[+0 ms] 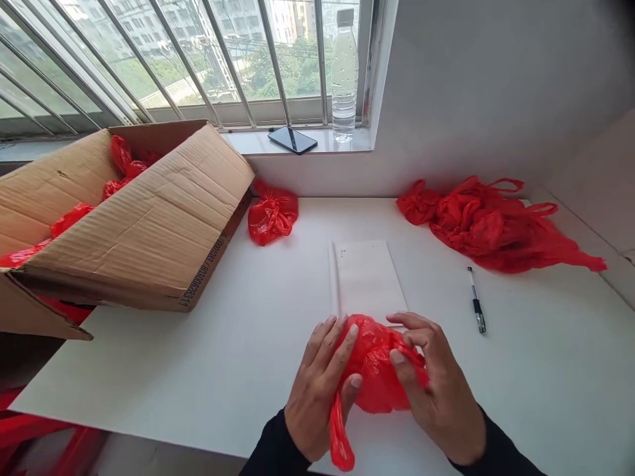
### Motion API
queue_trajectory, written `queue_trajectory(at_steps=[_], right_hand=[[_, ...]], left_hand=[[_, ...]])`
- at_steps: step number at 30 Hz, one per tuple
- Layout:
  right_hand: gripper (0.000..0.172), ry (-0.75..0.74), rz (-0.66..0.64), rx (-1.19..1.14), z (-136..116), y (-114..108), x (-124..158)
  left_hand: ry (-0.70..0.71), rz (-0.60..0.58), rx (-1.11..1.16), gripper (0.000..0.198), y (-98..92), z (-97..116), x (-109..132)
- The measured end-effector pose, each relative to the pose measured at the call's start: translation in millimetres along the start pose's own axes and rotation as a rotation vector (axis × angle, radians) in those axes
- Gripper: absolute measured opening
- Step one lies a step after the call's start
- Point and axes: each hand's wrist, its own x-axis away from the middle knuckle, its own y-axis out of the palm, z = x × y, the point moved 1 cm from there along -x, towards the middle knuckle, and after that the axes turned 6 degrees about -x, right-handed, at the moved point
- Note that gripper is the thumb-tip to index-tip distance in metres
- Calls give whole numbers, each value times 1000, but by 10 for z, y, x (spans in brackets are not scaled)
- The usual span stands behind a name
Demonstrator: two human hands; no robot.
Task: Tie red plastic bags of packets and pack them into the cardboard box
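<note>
A bulging red plastic bag (374, 377) lies on the white table (238, 383) right in front of me, its contents hidden. Along its left side rests my left hand (320, 380), fingers stretched out and flat against the plastic. One handle loop of the bag hangs down below the left thumb toward the table edge. At the other side, my right hand (434, 383) has its thumb and curled fingers around the bag's right handle. Partly under the bag's far side is a white notebook (370, 277).
On the left stands an open cardboard box (143, 225) with red bags inside. A tied red bag (272, 213) sits beside it. Several red bags (496, 228) are heaped back right, near a pen (477, 301). The windowsill holds a phone (292, 140) and a water bottle (344, 79).
</note>
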Motion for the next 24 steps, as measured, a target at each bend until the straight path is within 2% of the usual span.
queue_trajectory(at_steps=[2,6,10,17,24], right_hand=[[5,-142,-12,125,26,176,127],[5,-160,-62,291,231,354,287],[3,-170,-70,328,358,350,301],[9,-206,-63,385,435,385,323],[8,-207,-68,369,467,410,352]], left_hand=[[3,-37,-74,57,141,51,-30],[30,-20,-172,58,320,81,-6],[37,-47,-246,58,387,77,-3],[44,-105,-291,60,421,82,24],[31,-92,-279,63,458,91,65]])
